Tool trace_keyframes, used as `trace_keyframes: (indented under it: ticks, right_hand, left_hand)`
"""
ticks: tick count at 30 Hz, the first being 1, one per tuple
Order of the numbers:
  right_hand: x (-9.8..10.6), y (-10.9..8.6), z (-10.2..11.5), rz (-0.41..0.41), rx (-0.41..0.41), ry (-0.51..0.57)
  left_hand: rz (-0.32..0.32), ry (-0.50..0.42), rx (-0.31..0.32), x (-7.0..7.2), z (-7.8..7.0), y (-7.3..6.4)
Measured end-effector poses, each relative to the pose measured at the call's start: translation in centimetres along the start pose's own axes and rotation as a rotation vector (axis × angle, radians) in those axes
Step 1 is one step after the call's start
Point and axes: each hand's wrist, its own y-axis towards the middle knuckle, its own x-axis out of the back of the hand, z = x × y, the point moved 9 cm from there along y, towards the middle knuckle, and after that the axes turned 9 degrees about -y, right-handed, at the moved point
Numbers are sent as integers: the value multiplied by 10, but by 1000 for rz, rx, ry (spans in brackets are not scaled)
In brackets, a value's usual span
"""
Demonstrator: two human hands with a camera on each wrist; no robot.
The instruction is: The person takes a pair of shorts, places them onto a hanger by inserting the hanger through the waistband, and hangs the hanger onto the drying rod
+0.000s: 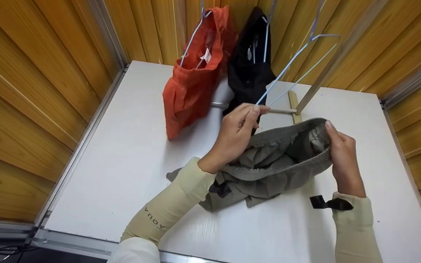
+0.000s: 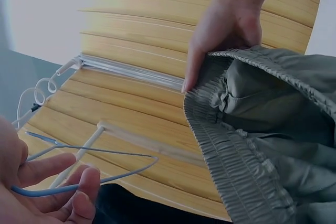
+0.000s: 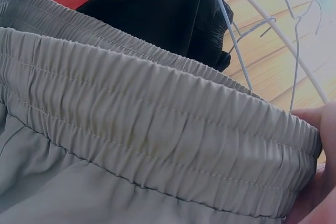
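Observation:
A light-blue wire hanger [image 1: 285, 70] slants across the upper right of the head view, its lower end in my left hand [image 1: 234, 133]. The fingers and thumb of that hand pinch the wire, which the left wrist view shows passing between the fingers [image 2: 86, 190]. My right hand [image 1: 345, 157] grips the elastic waistband of grey-green pants [image 1: 283, 171] at its right end, thumb on the rim. The waistband gapes wide, and its inside faces up. Folds of the pants hang below, over the white table [image 1: 122, 164]. My left forearm hides part of them.
Orange pants [image 1: 186, 98] and black pants [image 1: 249, 73] hang on wire hangers at the back. A wooden rack with a base [image 1: 294, 102] and slanting post [image 1: 318, 80] stands behind my hands. Wood-panelled walls [image 1: 24, 91] enclose the table.

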Motion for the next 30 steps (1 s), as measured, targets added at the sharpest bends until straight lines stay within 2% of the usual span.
trace_keyframes:
  ticks: [9, 16, 25, 30]
  right_hand:
    - [3, 3, -3, -10, -28, 9]
    - [7, 4, -6, -27, -50, 3]
    - [9, 4, -5, -31, -25, -4]
    - [11, 7, -8, -51, -33, -24]
  left_hand:
    - [0, -99, 2, 21, 3, -14]
    - [9, -186, 20, 39, 12, -35]
    - [25, -232, -36, 64, 19, -56]
    - [42, -247, -49, 70, 21, -64]
